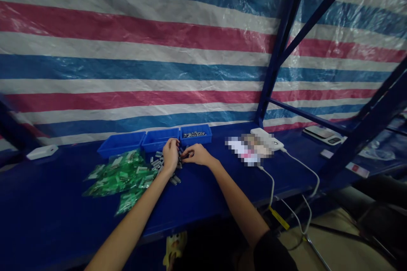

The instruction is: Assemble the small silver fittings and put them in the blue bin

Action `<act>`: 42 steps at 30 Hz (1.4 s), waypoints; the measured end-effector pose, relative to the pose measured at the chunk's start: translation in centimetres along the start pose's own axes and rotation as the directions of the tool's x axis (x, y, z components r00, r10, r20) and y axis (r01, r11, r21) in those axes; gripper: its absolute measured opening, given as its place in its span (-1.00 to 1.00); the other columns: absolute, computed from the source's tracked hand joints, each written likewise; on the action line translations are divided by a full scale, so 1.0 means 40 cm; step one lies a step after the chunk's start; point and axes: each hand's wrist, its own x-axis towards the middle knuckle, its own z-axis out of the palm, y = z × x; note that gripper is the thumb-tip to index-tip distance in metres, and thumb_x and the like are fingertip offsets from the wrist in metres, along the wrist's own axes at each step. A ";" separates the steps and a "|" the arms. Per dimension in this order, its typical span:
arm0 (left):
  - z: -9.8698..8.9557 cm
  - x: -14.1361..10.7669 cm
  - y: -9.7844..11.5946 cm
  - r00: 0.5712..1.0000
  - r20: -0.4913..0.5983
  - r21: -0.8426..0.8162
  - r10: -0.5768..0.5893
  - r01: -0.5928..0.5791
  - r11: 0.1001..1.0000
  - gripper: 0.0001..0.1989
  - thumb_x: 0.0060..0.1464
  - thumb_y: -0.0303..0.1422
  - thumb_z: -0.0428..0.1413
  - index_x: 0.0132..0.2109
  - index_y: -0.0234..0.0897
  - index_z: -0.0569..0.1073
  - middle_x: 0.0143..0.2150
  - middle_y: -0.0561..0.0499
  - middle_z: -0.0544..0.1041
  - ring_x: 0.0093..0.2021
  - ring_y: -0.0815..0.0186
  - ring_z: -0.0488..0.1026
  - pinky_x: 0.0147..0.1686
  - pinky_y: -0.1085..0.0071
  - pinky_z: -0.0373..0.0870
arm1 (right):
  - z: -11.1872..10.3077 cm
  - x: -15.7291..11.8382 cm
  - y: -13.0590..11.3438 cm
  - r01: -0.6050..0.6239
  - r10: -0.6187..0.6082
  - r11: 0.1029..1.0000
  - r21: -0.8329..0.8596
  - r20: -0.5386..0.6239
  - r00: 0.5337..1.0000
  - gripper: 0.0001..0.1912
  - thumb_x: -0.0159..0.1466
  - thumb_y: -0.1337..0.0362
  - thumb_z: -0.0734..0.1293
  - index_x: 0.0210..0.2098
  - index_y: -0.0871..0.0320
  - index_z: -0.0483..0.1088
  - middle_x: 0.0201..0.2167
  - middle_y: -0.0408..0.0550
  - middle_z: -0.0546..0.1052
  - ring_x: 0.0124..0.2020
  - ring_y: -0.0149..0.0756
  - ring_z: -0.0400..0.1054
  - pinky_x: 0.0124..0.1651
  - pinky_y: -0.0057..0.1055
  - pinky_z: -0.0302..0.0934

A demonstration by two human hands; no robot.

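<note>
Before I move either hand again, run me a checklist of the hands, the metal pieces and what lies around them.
1. Left hand at the pile: ok, it is over the metal pieces.
2. Right hand at the pile: ok, its fingers are at the right side.
3. Firm grip on a single piece: cannot tell, the fingers hide it.
4. Metal pieces contained: not ok, they lie loose on the blue table.
5. Right-end blue tray stocked: ok, small parts show inside.
6. Green bags free of the left forearm: cannot tell, the forearm overlaps their edge in view.
</note>
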 end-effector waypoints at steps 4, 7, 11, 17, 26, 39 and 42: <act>0.000 0.003 -0.006 1.000 -0.005 0.014 -0.017 0.017 1.000 -0.80 -0.05 -0.28 -0.10 -0.47 -0.27 0.33 -0.59 0.13 0.24 -0.60 0.44 0.16 -0.61 0.53 0.08 | -0.002 -0.002 -0.004 0.021 -0.021 1.000 -0.016 -0.013 1.000 -0.77 -0.01 0.30 0.40 -0.32 0.16 0.52 -0.40 -0.12 0.56 -0.45 -0.43 0.37 -0.38 -0.56 0.19; -0.001 0.007 -0.009 1.000 -0.022 0.015 -0.019 0.019 1.000 -0.80 -0.05 -0.28 -0.10 -0.48 -0.27 0.33 -0.62 0.14 0.21 -0.61 0.44 0.15 -0.63 0.53 0.07 | -0.001 -0.004 -0.008 0.018 -0.019 0.999 -0.050 -0.016 1.000 -0.75 -0.01 0.26 0.41 -0.30 0.14 0.52 -0.39 -0.13 0.56 -0.46 -0.43 0.36 -0.39 -0.55 0.18; 0.001 0.010 -0.013 0.999 -0.035 0.004 0.000 0.000 1.000 -0.81 -0.04 -0.30 -0.10 -0.48 -0.27 0.32 -0.60 0.14 0.24 -0.60 0.44 0.16 -0.60 0.52 0.09 | 0.002 -0.009 -0.015 -0.003 0.001 0.994 -0.110 -0.012 1.000 -0.77 -0.01 0.25 0.41 -0.32 0.12 0.53 -0.40 -0.14 0.56 -0.44 -0.41 0.38 -0.40 -0.56 0.16; 0.004 0.002 -0.022 0.998 -0.017 0.118 0.064 -0.061 0.991 -0.83 -0.02 -0.30 -0.08 -0.48 -0.26 0.30 -0.56 0.13 0.28 -0.52 0.41 0.22 -0.48 0.50 0.15 | -0.006 -0.018 -0.026 -0.074 0.058 0.967 -0.242 -0.072 0.996 -0.83 0.00 0.31 0.37 -0.37 0.05 0.54 -0.43 -0.20 0.56 -0.43 -0.41 0.39 -0.42 -0.56 0.14; -0.010 0.004 -0.022 0.999 0.037 0.119 0.032 -0.036 0.992 -0.82 -0.01 -0.26 -0.05 -0.46 -0.26 0.29 -0.55 0.14 0.25 -0.50 0.40 0.21 -0.44 0.50 0.12 | -0.009 0.002 -0.033 -0.125 0.199 0.961 0.245 -0.303 0.932 -0.75 0.07 0.26 0.31 -0.26 0.15 0.51 -0.44 -0.13 0.54 -0.56 -0.48 0.30 -0.47 -0.54 0.18; 0.005 -0.030 0.019 0.964 0.232 0.137 0.129 -0.163 0.977 -0.62 0.06 -0.07 -0.07 -0.52 -0.27 0.22 -0.58 0.15 0.16 -0.50 0.42 0.13 -0.47 0.49 0.05 | -0.005 0.005 -0.041 -0.073 0.316 0.803 0.591 -0.320 0.893 -0.64 -0.04 0.11 0.41 -0.30 0.18 0.52 -0.43 -0.08 0.53 -0.48 -0.45 0.30 -0.51 -0.55 0.12; 0.003 -0.028 0.017 0.967 0.219 0.163 0.131 -0.169 0.972 -0.61 0.06 -0.06 -0.08 -0.54 -0.26 0.19 -0.60 0.15 0.15 -0.51 0.42 0.13 -0.48 0.49 0.04 | -0.002 0.002 -0.046 -0.101 0.335 0.793 0.601 -0.291 0.896 -0.66 -0.06 0.11 0.43 -0.33 0.19 0.51 -0.47 -0.10 0.52 -0.50 -0.47 0.30 -0.50 -0.54 0.12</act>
